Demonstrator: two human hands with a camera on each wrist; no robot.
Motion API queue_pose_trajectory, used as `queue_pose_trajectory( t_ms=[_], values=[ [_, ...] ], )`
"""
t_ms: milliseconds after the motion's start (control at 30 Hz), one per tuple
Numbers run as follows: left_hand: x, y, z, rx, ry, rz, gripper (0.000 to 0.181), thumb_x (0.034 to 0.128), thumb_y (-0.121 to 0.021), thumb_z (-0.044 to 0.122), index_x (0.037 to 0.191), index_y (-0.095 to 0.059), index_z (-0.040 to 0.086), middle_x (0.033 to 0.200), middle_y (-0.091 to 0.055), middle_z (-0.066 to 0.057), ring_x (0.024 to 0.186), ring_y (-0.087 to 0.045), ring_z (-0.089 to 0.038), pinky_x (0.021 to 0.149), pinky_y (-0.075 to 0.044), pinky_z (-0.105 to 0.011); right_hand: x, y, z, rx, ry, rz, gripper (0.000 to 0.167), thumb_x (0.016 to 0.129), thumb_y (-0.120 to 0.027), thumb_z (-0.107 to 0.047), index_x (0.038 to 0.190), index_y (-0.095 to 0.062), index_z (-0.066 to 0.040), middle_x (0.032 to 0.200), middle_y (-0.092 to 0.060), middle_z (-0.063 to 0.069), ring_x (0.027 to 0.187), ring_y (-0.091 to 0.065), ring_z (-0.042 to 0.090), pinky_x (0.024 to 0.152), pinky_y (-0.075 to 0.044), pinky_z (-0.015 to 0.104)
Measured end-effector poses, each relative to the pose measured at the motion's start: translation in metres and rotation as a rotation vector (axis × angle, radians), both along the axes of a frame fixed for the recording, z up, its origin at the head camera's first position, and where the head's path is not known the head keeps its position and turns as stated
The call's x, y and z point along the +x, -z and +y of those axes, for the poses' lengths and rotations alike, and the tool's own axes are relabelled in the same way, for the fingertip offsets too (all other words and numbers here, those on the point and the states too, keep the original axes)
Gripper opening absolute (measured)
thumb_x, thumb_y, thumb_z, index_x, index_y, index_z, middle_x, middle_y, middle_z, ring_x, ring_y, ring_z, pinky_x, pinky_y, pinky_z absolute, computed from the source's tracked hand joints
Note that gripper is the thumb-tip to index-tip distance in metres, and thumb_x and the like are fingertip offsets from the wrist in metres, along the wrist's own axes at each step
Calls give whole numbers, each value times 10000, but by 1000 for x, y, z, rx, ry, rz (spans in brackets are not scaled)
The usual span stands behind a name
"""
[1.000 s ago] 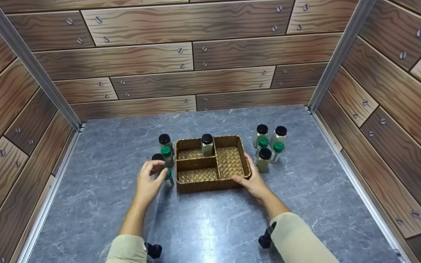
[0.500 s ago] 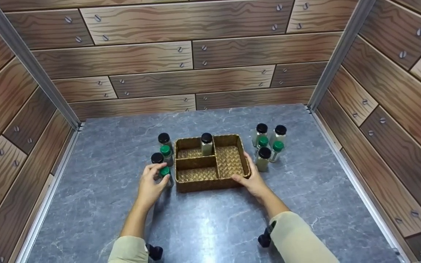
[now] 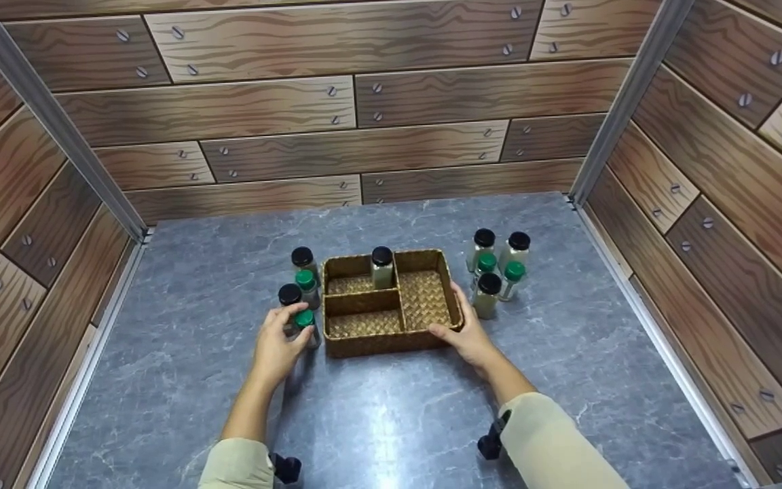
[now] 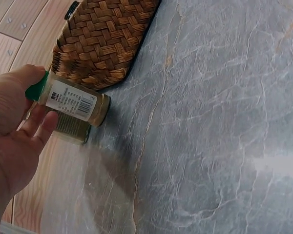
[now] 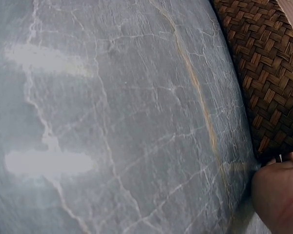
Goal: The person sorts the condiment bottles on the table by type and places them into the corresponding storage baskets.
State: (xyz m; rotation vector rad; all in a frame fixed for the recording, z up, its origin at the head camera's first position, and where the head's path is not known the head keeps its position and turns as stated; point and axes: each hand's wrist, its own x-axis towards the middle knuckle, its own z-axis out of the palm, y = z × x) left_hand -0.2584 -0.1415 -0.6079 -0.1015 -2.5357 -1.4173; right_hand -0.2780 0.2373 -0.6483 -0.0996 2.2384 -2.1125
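Observation:
My left hand [image 3: 277, 348] pinches the green cap of a small spice bottle [image 4: 71, 99] between thumb and fingers. The bottle is upright on the table, its barcode label showing in the left wrist view. A woven basket [image 3: 391, 343] with three compartments stands just to its right. My right hand [image 3: 467, 337] grips the basket's front right corner, thumb at the front rim and fingers along the right side. One black-capped spice bottle [image 3: 382, 268] stands in the back left compartment. Beside the left hand are another black-capped bottle [image 3: 290, 293] and a green-capped bottle [image 3: 306, 286].
A further black-capped bottle [image 3: 303, 258] stands behind the left group. Right of the basket is a cluster of several bottles, including a green-capped one [image 3: 514, 273] and a black-capped one [image 3: 488, 299]. Wood-patterned walls [image 3: 241, 109] enclose the grey marbled table [image 3: 601, 353].
My left hand has closed its thumb and fingers onto the green cap of the front left bottle. The right hand keeps its hold on the basket corner.

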Motion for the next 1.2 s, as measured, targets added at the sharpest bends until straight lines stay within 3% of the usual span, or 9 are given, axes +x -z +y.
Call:
queue_pose_trajectory(
  t_ms=[267,500,767,1200],
  values=[
    [2,-1,0,41,-15,-28,435,931,-809,10,1341,-663,9,1268,-639,-209,1145,-703,-332,961,-657,-439,1,-1,-2,10,7,0,1024,935,-824,-64,1738,-211,-230,1750,-225,225,1561,-386,447,1339,-283,569],
    [5,-9,3,50,-43,-28,390,948,-801,39,1314,-670,15,1267,-625,-193,1122,-698,-317,966,-650,-456,2,-3,-1,15,7,4,1036,929,-838,-90,1739,-204,-211,1763,-209,224,1564,-385,449,1339,-282,578],
    [4,-27,10,35,-67,81,388,924,-818,33,1287,-681,21,1237,-635,-182,1039,-688,-291,883,-649,-409,2,-3,-2,2,-7,5,1036,938,-829,-81,1741,-187,-210,1743,-234,234,1540,-409,445,1326,-299,559],
    [0,-58,31,69,-41,121,384,917,-829,56,1279,-701,46,1222,-625,-164,941,-623,-213,797,-575,-319,3,-4,-1,14,10,3,1041,927,-848,-111,1738,-204,-214,1735,-220,248,1545,-394,452,1341,-275,574]
  ],
)
